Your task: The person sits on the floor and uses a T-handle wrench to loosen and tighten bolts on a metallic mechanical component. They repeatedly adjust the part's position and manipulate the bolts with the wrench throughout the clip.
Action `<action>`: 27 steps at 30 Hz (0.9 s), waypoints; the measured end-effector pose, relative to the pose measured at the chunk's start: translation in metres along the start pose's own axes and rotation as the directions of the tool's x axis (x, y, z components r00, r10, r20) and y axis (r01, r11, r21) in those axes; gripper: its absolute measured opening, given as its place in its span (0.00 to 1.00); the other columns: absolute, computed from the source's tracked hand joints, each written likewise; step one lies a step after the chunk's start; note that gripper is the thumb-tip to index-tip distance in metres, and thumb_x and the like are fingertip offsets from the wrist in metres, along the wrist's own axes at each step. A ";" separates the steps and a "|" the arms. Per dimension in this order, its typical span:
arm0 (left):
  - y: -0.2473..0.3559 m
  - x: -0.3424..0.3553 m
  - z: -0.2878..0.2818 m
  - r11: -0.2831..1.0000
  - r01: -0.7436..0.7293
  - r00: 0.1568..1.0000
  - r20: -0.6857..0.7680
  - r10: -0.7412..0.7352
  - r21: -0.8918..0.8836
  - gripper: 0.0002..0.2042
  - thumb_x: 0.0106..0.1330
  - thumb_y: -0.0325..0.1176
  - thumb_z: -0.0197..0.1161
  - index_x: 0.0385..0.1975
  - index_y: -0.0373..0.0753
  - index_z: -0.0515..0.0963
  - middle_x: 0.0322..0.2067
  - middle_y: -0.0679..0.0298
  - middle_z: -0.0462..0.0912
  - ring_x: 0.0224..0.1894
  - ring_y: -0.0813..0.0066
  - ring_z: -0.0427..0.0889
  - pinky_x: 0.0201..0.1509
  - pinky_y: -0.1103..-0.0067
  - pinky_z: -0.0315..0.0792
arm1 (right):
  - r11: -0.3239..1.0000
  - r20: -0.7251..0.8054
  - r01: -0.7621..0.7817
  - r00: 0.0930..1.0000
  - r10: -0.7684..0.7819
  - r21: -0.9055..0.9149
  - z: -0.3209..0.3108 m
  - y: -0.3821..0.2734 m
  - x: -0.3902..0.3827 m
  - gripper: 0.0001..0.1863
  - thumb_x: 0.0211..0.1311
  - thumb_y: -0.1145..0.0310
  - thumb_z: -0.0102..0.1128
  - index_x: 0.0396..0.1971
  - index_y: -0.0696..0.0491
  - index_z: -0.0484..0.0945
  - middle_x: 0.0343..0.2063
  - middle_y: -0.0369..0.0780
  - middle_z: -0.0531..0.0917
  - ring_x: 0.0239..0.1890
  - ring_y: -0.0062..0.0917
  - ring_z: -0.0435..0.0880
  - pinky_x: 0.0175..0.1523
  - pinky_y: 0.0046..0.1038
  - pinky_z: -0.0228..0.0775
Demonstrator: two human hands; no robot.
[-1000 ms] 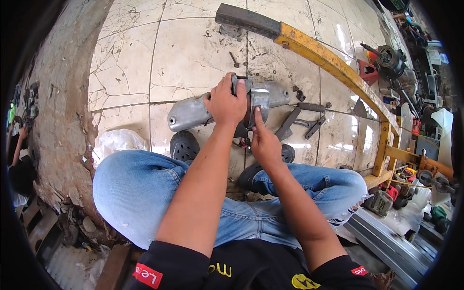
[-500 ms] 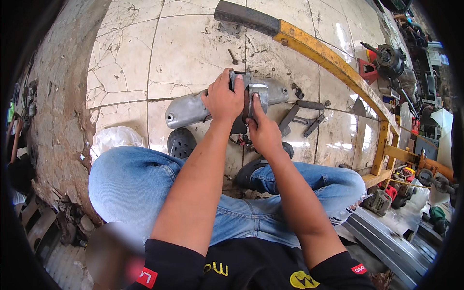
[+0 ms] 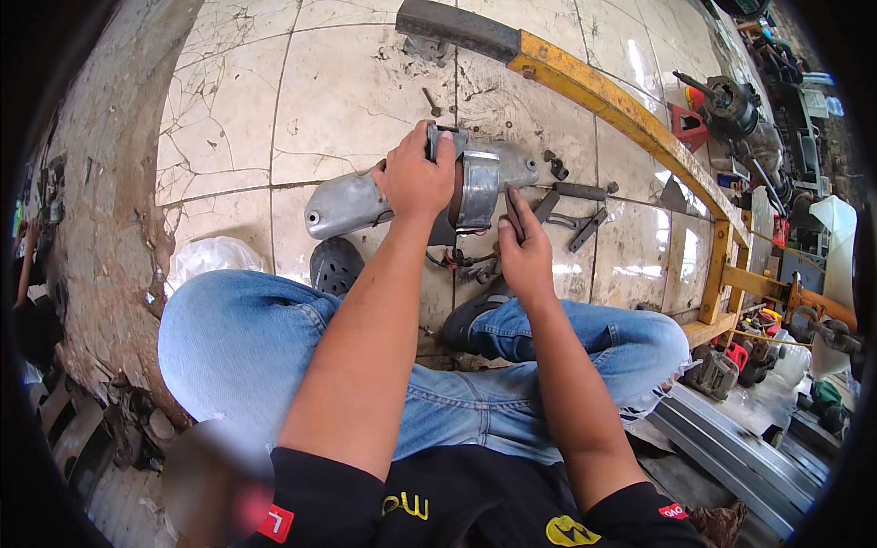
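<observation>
My left hand [image 3: 418, 175] is wrapped around the far left side of a grey metal housing [image 3: 480, 187], its thumb lying along the top. The housing has a shiny curved band and a darker brown section. It stands across a long silver-grey metal casting [image 3: 340, 206] with a hole at each end, on the tiled floor. My right hand [image 3: 527, 245] is just right of the housing and apart from it, fingers stretched forward and nothing visible in them. Wires [image 3: 454, 258] show below the housing; its underside is hidden.
Right of my right hand lie a dark-handled tool [image 3: 579, 191] and a flat metal bar [image 3: 588, 230]. A bolt [image 3: 431, 102] lies beyond the housing. The yellow hoist arm [image 3: 621, 105] curves over the right side. A plastic bag [image 3: 216, 258] sits by my left knee.
My right hand has let go of the housing's band and moved right and slightly nearer me. My left hand keeps its hold. The whole view has shifted slightly.
</observation>
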State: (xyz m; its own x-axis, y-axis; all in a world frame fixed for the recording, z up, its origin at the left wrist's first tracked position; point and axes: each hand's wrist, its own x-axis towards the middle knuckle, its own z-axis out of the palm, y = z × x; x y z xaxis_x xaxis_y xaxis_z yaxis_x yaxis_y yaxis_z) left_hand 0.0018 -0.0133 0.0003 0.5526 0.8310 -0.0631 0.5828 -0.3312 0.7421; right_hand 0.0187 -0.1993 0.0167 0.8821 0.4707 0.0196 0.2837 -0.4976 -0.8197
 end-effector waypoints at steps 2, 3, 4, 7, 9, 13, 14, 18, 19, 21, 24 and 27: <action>-0.004 0.000 0.001 1.000 -0.004 0.999 -0.034 0.004 -0.001 0.23 0.69 0.56 0.53 0.57 0.51 0.78 0.45 0.60 0.86 0.52 0.58 0.81 0.64 0.56 0.57 | 0.993 -0.005 -0.097 0.995 0.097 -0.064 -0.002 -0.021 0.003 0.22 0.71 0.69 0.53 0.63 0.58 0.73 0.48 0.49 0.83 0.45 0.31 0.84 0.53 0.28 0.74; -0.002 0.000 0.000 1.000 -0.006 1.000 -0.027 0.006 -0.005 0.24 0.69 0.56 0.53 0.57 0.51 0.78 0.45 0.60 0.86 0.53 0.58 0.81 0.64 0.56 0.57 | 0.987 -0.003 -0.160 0.987 0.160 0.017 -0.001 -0.027 0.004 0.21 0.72 0.69 0.52 0.62 0.58 0.73 0.48 0.49 0.83 0.45 0.29 0.84 0.52 0.27 0.74; 0.000 0.000 -0.002 1.000 -0.007 1.000 -0.022 0.007 -0.008 0.24 0.69 0.57 0.53 0.57 0.51 0.78 0.46 0.60 0.86 0.53 0.57 0.81 0.64 0.56 0.57 | 0.971 0.005 -0.220 0.975 0.220 0.098 0.000 -0.030 0.007 0.20 0.73 0.69 0.50 0.61 0.58 0.74 0.48 0.48 0.83 0.45 0.27 0.83 0.52 0.27 0.74; 0.011 -0.001 -0.011 0.999 0.047 0.992 0.118 -0.048 0.007 0.24 0.70 0.55 0.52 0.59 0.48 0.76 0.55 0.65 0.82 0.58 0.62 0.76 0.67 0.56 0.53 | 0.960 -0.057 -0.156 0.983 0.173 0.231 0.010 -0.021 0.011 0.18 0.75 0.68 0.47 0.58 0.59 0.76 0.48 0.46 0.84 0.46 0.24 0.83 0.51 0.26 0.74; 0.009 -0.001 -0.008 0.999 0.050 0.993 0.106 -0.051 0.014 0.25 0.69 0.55 0.52 0.60 0.49 0.76 0.55 0.64 0.82 0.59 0.61 0.76 0.67 0.56 0.53 | 0.953 -0.088 -0.119 0.985 0.149 0.280 0.014 -0.020 0.011 0.18 0.75 0.69 0.46 0.56 0.60 0.77 0.48 0.46 0.84 0.47 0.24 0.83 0.51 0.26 0.74; 0.003 0.001 -0.005 0.997 0.070 0.993 0.092 -0.073 0.029 0.27 0.69 0.57 0.52 0.61 0.49 0.75 0.56 0.63 0.81 0.60 0.60 0.75 0.67 0.55 0.53 | 0.950 -0.052 -0.158 0.983 0.178 0.267 0.014 -0.018 0.010 0.17 0.71 0.72 0.47 0.53 0.61 0.79 0.51 0.47 0.83 0.50 0.28 0.84 0.53 0.27 0.75; 0.002 0.002 -0.004 0.998 0.065 0.994 0.090 -0.066 0.022 0.27 0.69 0.57 0.52 0.61 0.48 0.75 0.56 0.63 0.81 0.60 0.60 0.75 0.67 0.55 0.53 | 0.960 -0.042 -0.151 0.985 0.165 0.235 0.014 -0.013 0.009 0.17 0.69 0.73 0.47 0.52 0.61 0.80 0.52 0.47 0.83 0.50 0.29 0.85 0.53 0.27 0.75; 0.000 0.003 -0.001 0.998 0.058 0.995 0.086 -0.058 0.010 0.28 0.68 0.58 0.52 0.61 0.48 0.75 0.56 0.63 0.81 0.60 0.60 0.76 0.67 0.54 0.53 | 1.000 -0.081 0.017 0.997 -0.017 -0.001 0.013 -0.019 0.006 0.18 0.62 0.74 0.50 0.51 0.58 0.81 0.50 0.48 0.84 0.50 0.39 0.84 0.56 0.33 0.74; 0.000 0.003 -0.001 0.998 0.059 0.995 0.086 -0.060 0.010 0.28 0.68 0.59 0.52 0.61 0.48 0.76 0.56 0.63 0.81 0.59 0.60 0.76 0.67 0.54 0.54 | 0.995 -0.094 0.034 0.995 -0.043 -0.094 0.012 -0.026 0.006 0.18 0.62 0.74 0.51 0.50 0.57 0.82 0.48 0.48 0.84 0.49 0.41 0.84 0.55 0.35 0.74; -0.001 0.004 -0.002 0.998 0.058 0.993 0.103 -0.059 0.011 0.28 0.68 0.59 0.52 0.61 0.48 0.75 0.56 0.64 0.81 0.59 0.60 0.76 0.66 0.54 0.54 | 0.983 -0.108 0.025 0.993 -0.045 -0.183 0.013 -0.036 0.006 0.16 0.61 0.74 0.53 0.47 0.56 0.83 0.46 0.47 0.84 0.47 0.44 0.83 0.54 0.38 0.74; -0.001 0.003 -0.003 0.998 0.060 0.990 0.124 -0.061 0.014 0.29 0.68 0.59 0.52 0.62 0.48 0.75 0.56 0.64 0.81 0.59 0.60 0.76 0.67 0.54 0.54 | 0.980 -0.116 -0.036 0.993 0.013 -0.196 0.015 -0.038 0.011 0.13 0.61 0.72 0.56 0.44 0.55 0.83 0.44 0.48 0.84 0.45 0.46 0.83 0.51 0.42 0.74; 0.001 0.003 -0.003 0.997 0.063 0.989 0.131 -0.067 0.038 0.29 0.68 0.59 0.51 0.62 0.48 0.74 0.57 0.65 0.81 0.59 0.60 0.76 0.67 0.54 0.53 | 0.975 -0.153 -0.087 0.987 0.056 -0.204 0.019 -0.036 0.015 0.15 0.59 0.72 0.60 0.47 0.55 0.79 0.43 0.50 0.83 0.44 0.49 0.82 0.49 0.44 0.73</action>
State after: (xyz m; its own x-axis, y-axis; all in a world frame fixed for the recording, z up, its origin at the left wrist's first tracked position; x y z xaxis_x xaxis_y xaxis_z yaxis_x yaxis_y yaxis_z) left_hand 0.0019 -0.0100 0.0026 0.5858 0.7855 -0.1999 0.6384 -0.2952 0.7108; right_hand 0.0142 -0.1608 0.0360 0.9437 0.3252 0.0605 0.2764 -0.6746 -0.6844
